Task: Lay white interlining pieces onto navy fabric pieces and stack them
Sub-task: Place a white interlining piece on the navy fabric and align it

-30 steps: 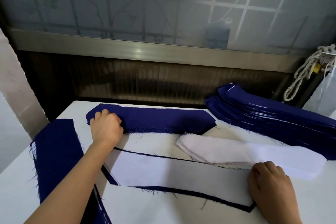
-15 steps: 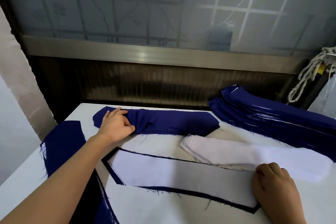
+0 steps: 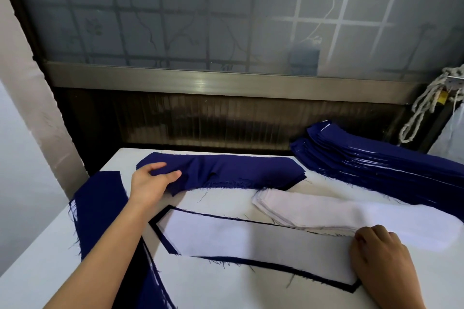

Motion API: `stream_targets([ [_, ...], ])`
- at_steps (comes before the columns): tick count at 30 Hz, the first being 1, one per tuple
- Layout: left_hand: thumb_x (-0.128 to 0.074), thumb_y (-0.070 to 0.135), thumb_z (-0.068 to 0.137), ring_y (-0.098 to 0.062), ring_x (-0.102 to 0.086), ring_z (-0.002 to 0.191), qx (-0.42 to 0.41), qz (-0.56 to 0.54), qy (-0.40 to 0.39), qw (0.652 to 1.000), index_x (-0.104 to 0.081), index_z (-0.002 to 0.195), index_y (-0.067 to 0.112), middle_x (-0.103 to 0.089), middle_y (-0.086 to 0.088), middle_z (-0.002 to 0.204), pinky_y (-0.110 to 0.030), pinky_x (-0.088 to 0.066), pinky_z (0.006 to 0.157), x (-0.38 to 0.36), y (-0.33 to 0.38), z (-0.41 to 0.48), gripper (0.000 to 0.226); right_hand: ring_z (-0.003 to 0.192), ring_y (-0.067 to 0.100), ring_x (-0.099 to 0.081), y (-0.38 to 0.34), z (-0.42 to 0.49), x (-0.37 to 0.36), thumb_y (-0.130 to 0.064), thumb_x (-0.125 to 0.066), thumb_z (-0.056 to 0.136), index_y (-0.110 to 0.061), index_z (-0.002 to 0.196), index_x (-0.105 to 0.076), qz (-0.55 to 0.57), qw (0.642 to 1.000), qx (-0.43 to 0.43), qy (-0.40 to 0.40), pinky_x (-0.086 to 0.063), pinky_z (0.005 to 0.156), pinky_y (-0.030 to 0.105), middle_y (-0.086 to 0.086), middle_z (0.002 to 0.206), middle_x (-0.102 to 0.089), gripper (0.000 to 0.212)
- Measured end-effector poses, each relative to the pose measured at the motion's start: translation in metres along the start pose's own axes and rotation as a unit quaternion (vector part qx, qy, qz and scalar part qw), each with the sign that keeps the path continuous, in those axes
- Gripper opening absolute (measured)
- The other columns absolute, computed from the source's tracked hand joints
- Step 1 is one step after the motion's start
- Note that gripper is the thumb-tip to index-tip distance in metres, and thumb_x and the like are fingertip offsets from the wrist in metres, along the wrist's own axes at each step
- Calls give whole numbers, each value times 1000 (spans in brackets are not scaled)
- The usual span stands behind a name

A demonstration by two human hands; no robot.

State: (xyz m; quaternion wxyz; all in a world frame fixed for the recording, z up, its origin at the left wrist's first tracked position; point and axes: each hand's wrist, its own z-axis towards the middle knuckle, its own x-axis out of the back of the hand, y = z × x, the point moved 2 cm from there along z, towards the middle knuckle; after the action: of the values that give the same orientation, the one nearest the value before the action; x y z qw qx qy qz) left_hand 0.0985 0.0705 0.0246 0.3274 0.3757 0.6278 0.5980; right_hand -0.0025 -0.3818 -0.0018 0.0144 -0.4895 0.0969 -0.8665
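No readable text, label, brand, number or sign anywhere

Under the left hand point(image 3: 148, 185) the fabric strip point(image 3: 238, 173) is deep navy, like the flat piece point(image 3: 100, 208) left of that forearm, both on a plain white table point(image 3: 45, 266). Between the hands a white interlining piece point(image 3: 251, 238) shows a thin navy border; beyond the right hand point(image 3: 381, 258) lie a white interlining pile point(image 3: 313, 211) and a navy stack point(image 3: 376, 165) lined with thin white edges. The frosted glass point(image 3: 226, 20) above is grey-blue with a grid and leafy vines.

Left hand point(image 3: 150, 184), its forearm point(image 3: 100, 256) and right hand point(image 3: 380, 258) are bare.
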Motion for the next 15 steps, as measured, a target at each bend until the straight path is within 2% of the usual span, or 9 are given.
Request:
stream_targets([
  [2,-86,9,72,-23,-74,93,31,-141,-41,989,-71,106,12,-76,-7,101,-36,-57,77,-5,1,-17,37,59,37,-51,0,0,0,6,-78,65,-4,69,-64,-5,1000,5,10,-45,53,41,12,68,-54,18],
  [3,-85,11,73,-22,-74,93,30,-161,-61,985,-72,106,11,-77,-6,100,-35,-57,77,-9,1,-25,35,59,37,-52,0,-1,0,6,-78,64,-5,69,-64,-7,1000,7,16,-44,54,40,12,68,-54,18],
  [6,-85,23,73,-22,-73,98,4,-146,-126,981,-74,107,13,-76,-7,105,-36,-53,85,-23,1,-48,37,61,38,-56,-4,-2,4,-3,-68,75,-7,72,-66,-6,997,32,65,-42,59,40,11,72,-58,6],
  [9,-81,36,74,-23,-70,105,-12,-142,-192,971,-76,106,16,-74,-8,111,-35,-51,89,-34,-6,-64,38,64,38,-58,-9,-4,7,-24,-45,79,-8,76,-67,18,994,70,82,-42,61,40,10,76,-61,28],
  [12,-65,36,89,-21,-67,111,5,-186,-260,947,-75,112,17,-70,-10,122,-28,-55,84,-40,-9,-70,32,69,36,-60,-22,-5,11,-25,-45,81,-9,81,-69,18,992,102,76,-44,65,42,8,82,-63,29],
  [15,-54,27,99,-21,-61,123,45,-249,-329,910,-70,123,11,-63,-11,134,-28,-55,90,-41,-12,-74,33,81,33,-64,-51,-2,12,-22,-54,81,-9,94,-72,36,988,130,68,-49,72,45,8,94,-66,26],
])
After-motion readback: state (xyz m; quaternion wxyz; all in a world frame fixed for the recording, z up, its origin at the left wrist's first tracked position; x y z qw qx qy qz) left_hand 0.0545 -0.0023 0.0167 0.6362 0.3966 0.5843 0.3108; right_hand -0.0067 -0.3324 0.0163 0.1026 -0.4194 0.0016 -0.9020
